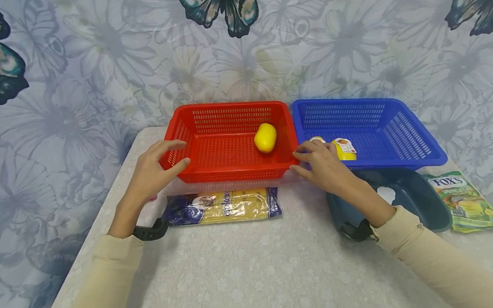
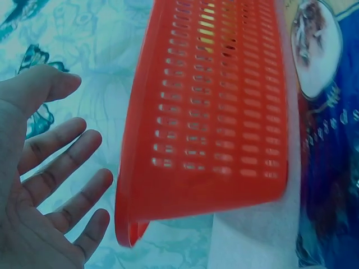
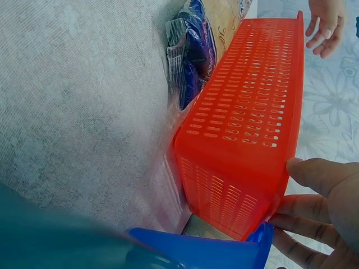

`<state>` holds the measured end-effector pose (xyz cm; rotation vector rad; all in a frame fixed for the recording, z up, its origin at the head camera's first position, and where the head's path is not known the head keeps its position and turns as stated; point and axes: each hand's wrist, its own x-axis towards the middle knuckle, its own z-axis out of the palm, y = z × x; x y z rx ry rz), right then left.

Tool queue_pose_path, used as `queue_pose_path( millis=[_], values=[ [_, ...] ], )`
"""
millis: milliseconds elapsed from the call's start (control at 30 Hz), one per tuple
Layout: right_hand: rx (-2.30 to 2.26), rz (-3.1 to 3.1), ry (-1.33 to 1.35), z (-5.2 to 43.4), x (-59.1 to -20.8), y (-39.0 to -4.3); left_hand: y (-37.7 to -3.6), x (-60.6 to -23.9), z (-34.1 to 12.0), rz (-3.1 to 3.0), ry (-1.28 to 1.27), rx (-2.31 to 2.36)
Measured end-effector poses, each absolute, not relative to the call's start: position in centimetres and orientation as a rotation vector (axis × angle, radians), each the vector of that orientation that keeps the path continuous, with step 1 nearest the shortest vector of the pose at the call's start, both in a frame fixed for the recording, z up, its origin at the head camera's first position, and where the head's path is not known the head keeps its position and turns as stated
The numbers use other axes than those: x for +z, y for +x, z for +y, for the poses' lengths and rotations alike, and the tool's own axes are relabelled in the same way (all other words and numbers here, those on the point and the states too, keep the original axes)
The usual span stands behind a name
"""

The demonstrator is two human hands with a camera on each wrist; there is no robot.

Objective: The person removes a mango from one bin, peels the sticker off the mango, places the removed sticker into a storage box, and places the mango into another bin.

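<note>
A red slotted plastic basket (image 1: 231,174) stands at the back of the table, a smooth yellow rounded object (image 1: 265,138) inside it. My left hand (image 1: 152,169) hovers at the basket's left front corner, fingers spread and thumb apart, holding nothing. In the left wrist view, a small gap separates those fingertips from the red rim. My right hand (image 1: 321,166) holds the basket's right front corner, thumb (image 3: 314,171) on the front rim and fingers round the side, close against the blue basket (image 1: 399,163). Two yellow items with white labels (image 1: 345,149) lie in the blue basket, partly hidden by this hand.
A pasta packet (image 1: 228,207) lies before the red basket. Under my right forearm sits a dark teal tub (image 1: 428,209) containing something white (image 1: 386,195). A green FOX'S packet (image 1: 465,202) lies right of it. The patterned wall (image 1: 241,74) rises behind both baskets.
</note>
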<state>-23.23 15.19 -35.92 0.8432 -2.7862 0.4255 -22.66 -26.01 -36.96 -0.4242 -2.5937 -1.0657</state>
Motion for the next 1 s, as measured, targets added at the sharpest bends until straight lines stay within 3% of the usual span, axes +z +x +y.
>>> queue_pose_path(
  millis=[1000],
  values=[
    [0.439,-2.78,0.834,15.2,-36.1,-23.2,-20.6,-42.0,-28.5,-2.396,-0.251,-1.126]
  ],
)
